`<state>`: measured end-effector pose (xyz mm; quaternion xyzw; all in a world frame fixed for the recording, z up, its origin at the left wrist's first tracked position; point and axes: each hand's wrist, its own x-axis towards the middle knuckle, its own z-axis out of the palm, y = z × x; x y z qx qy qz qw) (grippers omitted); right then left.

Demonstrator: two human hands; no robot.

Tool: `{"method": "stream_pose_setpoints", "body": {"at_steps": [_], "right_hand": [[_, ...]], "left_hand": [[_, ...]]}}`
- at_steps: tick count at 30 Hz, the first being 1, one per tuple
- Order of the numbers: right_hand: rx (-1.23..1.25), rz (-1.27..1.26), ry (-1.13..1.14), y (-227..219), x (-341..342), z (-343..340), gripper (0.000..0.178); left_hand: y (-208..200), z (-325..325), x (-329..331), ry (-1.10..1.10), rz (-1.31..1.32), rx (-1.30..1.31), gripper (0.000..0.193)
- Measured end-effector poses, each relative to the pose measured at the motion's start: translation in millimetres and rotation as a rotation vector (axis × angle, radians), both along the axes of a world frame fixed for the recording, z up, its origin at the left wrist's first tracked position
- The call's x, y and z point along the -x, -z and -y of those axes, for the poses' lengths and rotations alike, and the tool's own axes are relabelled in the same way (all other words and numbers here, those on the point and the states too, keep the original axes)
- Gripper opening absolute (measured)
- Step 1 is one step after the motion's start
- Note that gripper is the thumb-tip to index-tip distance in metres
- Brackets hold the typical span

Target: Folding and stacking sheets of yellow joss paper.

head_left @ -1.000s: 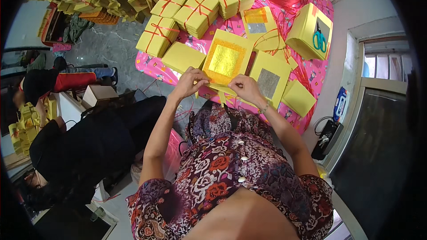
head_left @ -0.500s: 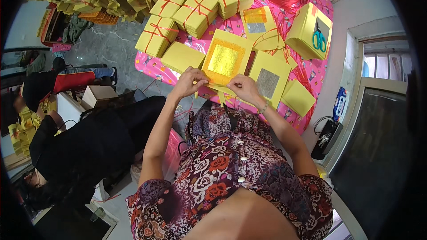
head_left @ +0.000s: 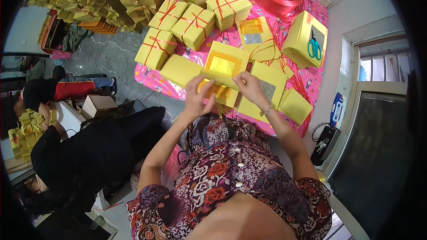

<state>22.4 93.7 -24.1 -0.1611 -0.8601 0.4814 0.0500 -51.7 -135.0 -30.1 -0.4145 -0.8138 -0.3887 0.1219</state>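
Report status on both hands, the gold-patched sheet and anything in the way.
Left hand open, fingers spread by the sheet's near edge. Right hand pinching gold-patched yellow sheet near its right corner. Teal scissors off right.

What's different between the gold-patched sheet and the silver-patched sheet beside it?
The gold-patched sheet has an orange border around its patch; the silver-patched sheet has plain yellow. The gold-patched sheet's near edge is raised at the right hand; the silver-patched sheet seems to lie flat. Both are yellow.
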Motion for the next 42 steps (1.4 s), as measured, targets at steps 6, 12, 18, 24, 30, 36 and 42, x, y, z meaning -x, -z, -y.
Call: {"method": "stream_pose_setpoints", "body": {"at_steps": [6, 12, 18, 24, 30, 36, 42], "right_hand": [[-0.034, -0.041, 0.078, 23.4, 50.4, -50.2, 0.025], [-0.177, 0.000, 0.114, 28.7, 83.4, -71.3, 0.025], [-0.423, 0.057, 0.028, 37.8, 101.6, -76.3, 0.021], [-0.329, 0.043, -0.106, 34.8, 115.2, -61.6, 0.024], [-0.324, 0.105, -0.082, 31.4, 115.1, -58.4, 0.022], [-0.425, 0.035, -0.101, 37.0, 116.9, -57.9, 0.020], [-0.416, 0.062, -0.126, 36.7, 118.0, -58.2, 0.020]], "left_hand": [[14.0, -54.0, 1.7, 0.238, 0.054, 0.168, 0.063], [30.3, -80.9, 26.4, 0.222, 0.050, 0.350, 0.068], [36.0, -87.1, 31.7, 0.257, 0.076, 0.384, 0.069], [37.8, -87.1, 30.9, 0.253, 0.070, 0.402, 0.069], [38.9, -89.4, 32.5, 0.260, 0.075, 0.413, 0.070], [38.8, -89.7, 33.6, 0.268, 0.083, 0.405, 0.069], [39.7, -89.2, 34.9, 0.274, 0.091, 0.407, 0.069]]}}
